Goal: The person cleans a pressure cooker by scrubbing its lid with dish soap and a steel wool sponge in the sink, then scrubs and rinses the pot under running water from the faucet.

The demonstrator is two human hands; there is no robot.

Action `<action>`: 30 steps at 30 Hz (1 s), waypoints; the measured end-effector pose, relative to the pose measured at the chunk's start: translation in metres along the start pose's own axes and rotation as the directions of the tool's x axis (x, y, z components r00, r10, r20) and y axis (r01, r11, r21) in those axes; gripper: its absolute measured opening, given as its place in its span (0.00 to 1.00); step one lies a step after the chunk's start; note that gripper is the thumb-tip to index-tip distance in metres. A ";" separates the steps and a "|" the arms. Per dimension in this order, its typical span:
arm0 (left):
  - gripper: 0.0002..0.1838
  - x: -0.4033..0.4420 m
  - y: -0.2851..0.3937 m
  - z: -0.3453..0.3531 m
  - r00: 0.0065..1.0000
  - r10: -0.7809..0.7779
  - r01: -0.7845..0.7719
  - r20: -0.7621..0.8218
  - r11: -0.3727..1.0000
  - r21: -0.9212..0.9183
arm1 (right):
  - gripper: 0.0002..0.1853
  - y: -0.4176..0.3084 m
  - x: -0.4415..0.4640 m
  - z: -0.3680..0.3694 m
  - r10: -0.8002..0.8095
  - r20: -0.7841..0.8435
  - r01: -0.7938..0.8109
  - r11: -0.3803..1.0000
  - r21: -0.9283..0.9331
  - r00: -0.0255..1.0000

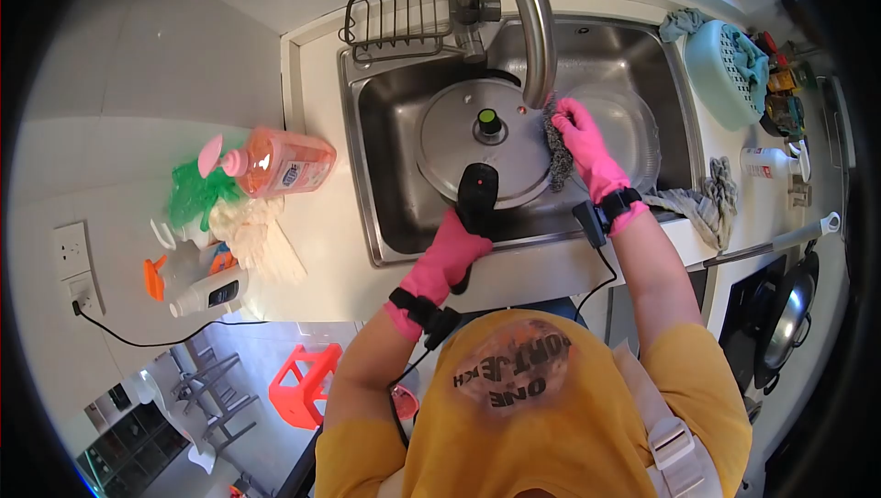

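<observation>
Grips the pressure-cooker lid [450, 151] in the sink [354, 131] by its handle [478, 188] with left fingers [453, 234], apparently scrubs its edge with steel wool [558, 156] pinched in right fingers [571, 114], and next needs firm bracing.

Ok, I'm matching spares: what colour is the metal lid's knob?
The short round knob is green on top, black below; best in head view.

— "Spots any words on the yellow fabric shirt [541, 443]?"
— "Reads 'ONE', below larger dark lettering [509, 360], too creased to make out fully."
— "And on the translucent pink plastic pump bottle [283, 145]?"
— "Carries a label [295, 175], too small to read."
</observation>
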State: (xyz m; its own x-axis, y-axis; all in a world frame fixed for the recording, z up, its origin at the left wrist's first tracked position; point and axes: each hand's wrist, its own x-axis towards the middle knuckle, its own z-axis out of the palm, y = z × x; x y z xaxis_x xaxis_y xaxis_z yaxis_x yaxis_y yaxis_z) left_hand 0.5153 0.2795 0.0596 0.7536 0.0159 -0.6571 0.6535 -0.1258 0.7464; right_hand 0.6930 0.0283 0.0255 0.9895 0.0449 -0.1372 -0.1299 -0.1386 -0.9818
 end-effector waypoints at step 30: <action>0.06 -0.047 0.027 0.010 0.953 -0.273 0.287 0.133 0.668 -0.686 | 0.26 -0.146 0.074 0.074 -0.139 0.637 0.452 0.816 -0.361 0.758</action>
State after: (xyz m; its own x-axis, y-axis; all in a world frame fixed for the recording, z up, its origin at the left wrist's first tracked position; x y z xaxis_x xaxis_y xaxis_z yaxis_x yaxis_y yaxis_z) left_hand 0.4969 0.2650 0.1098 0.5302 -0.0825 -0.8439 0.7017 0.6014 0.3820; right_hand 0.7809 0.1248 0.1486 0.7279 0.6838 -0.0517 0.3643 -0.4495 -0.8156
